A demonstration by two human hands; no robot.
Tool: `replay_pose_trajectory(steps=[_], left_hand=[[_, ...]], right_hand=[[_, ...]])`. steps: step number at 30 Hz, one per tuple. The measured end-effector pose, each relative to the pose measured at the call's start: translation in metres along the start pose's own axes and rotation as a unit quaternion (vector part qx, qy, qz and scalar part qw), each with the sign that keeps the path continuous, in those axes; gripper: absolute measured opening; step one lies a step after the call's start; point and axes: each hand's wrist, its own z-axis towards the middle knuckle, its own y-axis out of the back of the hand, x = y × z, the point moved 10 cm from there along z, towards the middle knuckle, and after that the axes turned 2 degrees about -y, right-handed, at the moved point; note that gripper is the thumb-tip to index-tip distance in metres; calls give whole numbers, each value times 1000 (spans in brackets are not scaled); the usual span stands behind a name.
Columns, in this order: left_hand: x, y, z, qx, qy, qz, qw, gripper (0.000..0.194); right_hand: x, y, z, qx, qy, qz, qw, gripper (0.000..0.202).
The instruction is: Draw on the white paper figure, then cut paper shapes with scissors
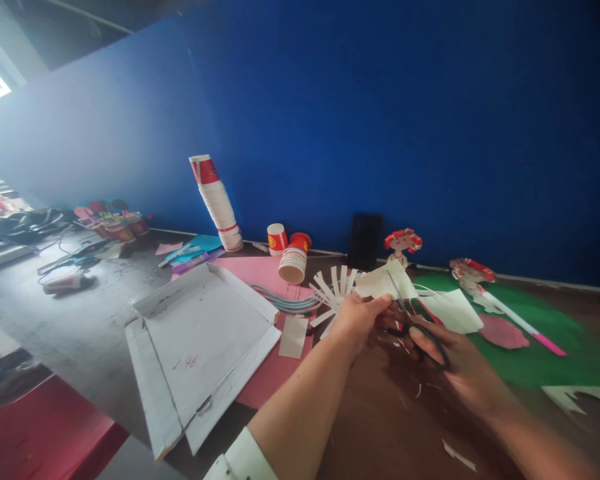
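My left hand (pixel 359 318) pinches the lower edge of a pale cream paper piece (pixel 380 283), held up over the table. Black-handled scissors (pixel 430 347) are in my right hand (pixel 455 363), fingers through the handles. Their blades lie against the paper at its right part, beside my left fingertips. Just left of the paper, a white shape cut into strips like rays (pixel 334 287) is partly hidden behind my left hand. Another cream sheet (pixel 457 311) rests to the right, beyond the scissors.
A white box lid (pixel 207 340) lies left on pink paper (pixel 265 387). Behind stand a tall leaning cup stack (pixel 219 207), shorter cups (pixel 293 263) and a dark phone-like slab (pixel 365 240). Right, a pink-and-white marker (pixel 525 325) lies on a green sheet (pixel 570 360), near paper scraps (pixel 459 456).
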Motion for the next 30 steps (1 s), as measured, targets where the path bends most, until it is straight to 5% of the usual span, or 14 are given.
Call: replay_pose_trajectory(steps=[30], left_hand=[[-4, -2, -3, 10, 38, -71, 997, 37]], right_hand=[[9, 2, -1, 4, 10, 0, 1000, 57]])
